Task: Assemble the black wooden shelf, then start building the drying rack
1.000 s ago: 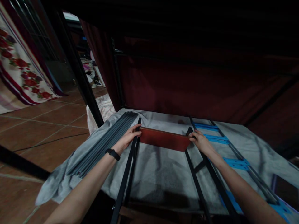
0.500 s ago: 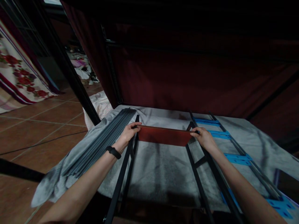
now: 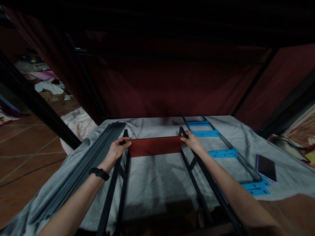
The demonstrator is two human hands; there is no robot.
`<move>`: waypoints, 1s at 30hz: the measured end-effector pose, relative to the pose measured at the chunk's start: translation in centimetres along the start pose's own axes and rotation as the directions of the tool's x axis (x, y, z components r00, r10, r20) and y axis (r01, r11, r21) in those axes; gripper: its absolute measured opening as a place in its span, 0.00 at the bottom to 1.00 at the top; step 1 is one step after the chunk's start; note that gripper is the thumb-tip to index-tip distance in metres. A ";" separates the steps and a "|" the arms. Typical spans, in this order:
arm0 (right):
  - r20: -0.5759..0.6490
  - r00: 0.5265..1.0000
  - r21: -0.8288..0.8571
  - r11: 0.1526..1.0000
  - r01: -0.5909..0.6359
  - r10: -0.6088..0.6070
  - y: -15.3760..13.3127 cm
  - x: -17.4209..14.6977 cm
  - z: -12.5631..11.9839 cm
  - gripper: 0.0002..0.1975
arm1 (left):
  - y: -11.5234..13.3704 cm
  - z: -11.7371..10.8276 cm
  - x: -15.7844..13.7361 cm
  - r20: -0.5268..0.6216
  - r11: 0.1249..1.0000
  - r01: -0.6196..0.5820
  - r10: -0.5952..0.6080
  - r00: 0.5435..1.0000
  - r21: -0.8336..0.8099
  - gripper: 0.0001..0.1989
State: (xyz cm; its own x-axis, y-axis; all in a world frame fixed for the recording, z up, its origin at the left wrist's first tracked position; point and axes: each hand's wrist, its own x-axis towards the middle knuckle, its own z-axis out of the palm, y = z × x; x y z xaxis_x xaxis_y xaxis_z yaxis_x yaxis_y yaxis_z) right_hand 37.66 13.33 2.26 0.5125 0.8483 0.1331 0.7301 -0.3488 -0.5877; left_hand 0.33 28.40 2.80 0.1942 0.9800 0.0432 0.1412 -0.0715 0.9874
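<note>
A reddish-brown board (image 3: 155,147) spans the gap between two black metal side frames, the left frame (image 3: 110,193) and the right frame (image 3: 209,177). My left hand (image 3: 117,151), with a black band on the wrist, pinches the board's left end at the frame. At the opposite end, the fingers of my right hand (image 3: 192,141) close on the board's corner beside the right frame. The board stands on edge, its broad face toward me. Whether its ends touch the frames is hidden by my fingers.
Long grey tubes (image 3: 83,170) lie bundled at left on a grey cloth (image 3: 157,190). To the right lies a ladder-like frame with blue flat pieces (image 3: 222,153), and beyond it a dark phone or tablet (image 3: 266,167). A dark red curtain (image 3: 167,88) hangs behind.
The view has turned right, so the hands, board and frames appear farther left. The board's right end now sits slightly higher in view than its left. Both hands keep hold of it.
</note>
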 end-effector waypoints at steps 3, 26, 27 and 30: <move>0.056 0.998 -0.124 0.992 -0.008 0.015 -0.5 -0.2 -0.5 0.21 | 0.2 0.0 0.1 -0.014 0.999 0.007 -0.007 1.000 0.049 0.28; 0.109 0.994 0.055 0.998 -0.031 0.025 -1.9 -1.2 -0.6 0.29 | 0.6 0.3 -0.1 -0.048 0.992 0.016 -0.010 0.999 0.128 0.17; 0.101 0.995 0.004 1.000 -0.009 0.009 -2.0 -1.3 -0.7 0.30 | 0.5 0.2 0.0 -0.046 0.990 0.015 -0.008 0.999 0.140 0.17; 0.102 0.994 -0.060 0.997 0.044 -0.037 -2.5 -1.6 -1.0 0.36 | 0.2 0.1 0.2 -0.026 0.986 0.005 0.000 1.000 0.164 0.17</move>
State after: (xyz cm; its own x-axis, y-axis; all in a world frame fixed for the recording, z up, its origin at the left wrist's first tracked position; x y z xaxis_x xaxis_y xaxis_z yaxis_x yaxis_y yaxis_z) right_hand 35.48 12.38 4.32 0.4360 0.8970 0.0727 0.7773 -0.3347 -0.5327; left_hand 0.52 28.52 3.00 0.1691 0.9845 0.0467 0.2998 -0.0965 0.9491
